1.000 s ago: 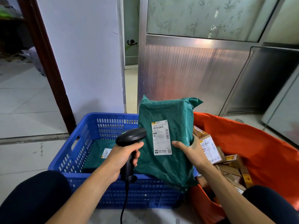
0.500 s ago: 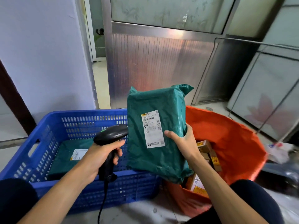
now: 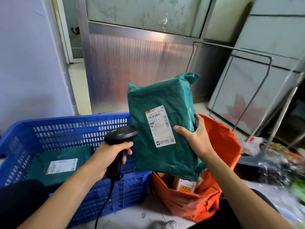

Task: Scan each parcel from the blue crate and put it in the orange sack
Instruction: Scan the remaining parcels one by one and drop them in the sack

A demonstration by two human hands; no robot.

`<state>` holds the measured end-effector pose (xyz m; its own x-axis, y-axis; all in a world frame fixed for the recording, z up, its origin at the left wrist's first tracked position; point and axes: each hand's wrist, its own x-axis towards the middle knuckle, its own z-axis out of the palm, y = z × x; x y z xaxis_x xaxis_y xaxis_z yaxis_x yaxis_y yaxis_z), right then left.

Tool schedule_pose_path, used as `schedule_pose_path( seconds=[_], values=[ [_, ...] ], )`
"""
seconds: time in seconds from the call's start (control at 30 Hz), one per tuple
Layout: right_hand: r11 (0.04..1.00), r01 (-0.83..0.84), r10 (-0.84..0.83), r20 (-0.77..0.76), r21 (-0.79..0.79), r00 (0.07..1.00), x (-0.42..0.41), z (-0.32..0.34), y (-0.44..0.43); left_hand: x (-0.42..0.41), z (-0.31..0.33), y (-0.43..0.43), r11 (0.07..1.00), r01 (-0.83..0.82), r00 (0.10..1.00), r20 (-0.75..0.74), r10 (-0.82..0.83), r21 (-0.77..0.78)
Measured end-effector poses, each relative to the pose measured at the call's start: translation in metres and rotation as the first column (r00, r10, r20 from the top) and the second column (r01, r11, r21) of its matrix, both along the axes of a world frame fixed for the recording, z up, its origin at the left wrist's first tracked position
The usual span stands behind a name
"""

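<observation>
My right hand point(image 3: 197, 138) grips the right edge of a green plastic-wrapped parcel point(image 3: 165, 96), held upright over the near-left rim of the orange sack point(image 3: 221, 138). Its white label point(image 3: 160, 126) faces me. My left hand point(image 3: 109, 156) holds a black corded barcode scanner point(image 3: 121, 136) by the handle, its head just left of the parcel. The blue crate point(image 3: 79, 129) stands at the left with another green parcel point(image 3: 61, 162) lying flat inside. Small cardboard boxes point(image 3: 184, 185) show inside the sack under the held parcel.
A metal door panel point(image 3: 135, 66) and a white wall point(image 3: 29, 63) stand behind the crate. Glass panels and a wire frame point(image 3: 247, 90) lean at the right. Plastic-wrapped clutter point(image 3: 274, 162) lies on the floor right of the sack. My knees frame the bottom corners.
The view has swung right. My right hand has carried the green parcel from over the crate to above the sack's rim. The scanner hand stays beside it.
</observation>
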<state>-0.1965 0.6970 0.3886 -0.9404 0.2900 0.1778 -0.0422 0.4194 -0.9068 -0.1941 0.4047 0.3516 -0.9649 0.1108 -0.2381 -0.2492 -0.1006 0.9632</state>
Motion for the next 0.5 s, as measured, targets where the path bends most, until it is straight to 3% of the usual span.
schedule_pose_path(
  seconds=[0.13, 0.3, 0.4, 0.5],
  values=[
    [0.967, 0.057, -0.048, -0.041, 0.250, 0.998, -0.004, 0.032, 0.020, -0.016, -0.003, 0.003, 0.999, 0.032, 0.999, -0.021, -0.032, -0.019],
    [0.753, 0.140, -0.099, -0.099, 0.643, 0.990, -0.016, 0.054, 0.042, -0.039, -0.008, 0.001, 0.999, 0.023, 0.999, -0.029, -0.024, -0.023],
    [0.650, 0.187, -0.175, -0.095, 0.736, 0.980, -0.030, 0.045, 0.055, -0.046, -0.009, 0.002, 0.998, 0.047, 0.998, -0.028, -0.048, -0.033],
    [0.610, 0.216, -0.272, -0.054, 0.762, 0.961, -0.041, 0.027, 0.065, -0.049, -0.010, 0.004, 0.994, 0.095, 0.995, -0.010, -0.095, -0.048]
  ],
)
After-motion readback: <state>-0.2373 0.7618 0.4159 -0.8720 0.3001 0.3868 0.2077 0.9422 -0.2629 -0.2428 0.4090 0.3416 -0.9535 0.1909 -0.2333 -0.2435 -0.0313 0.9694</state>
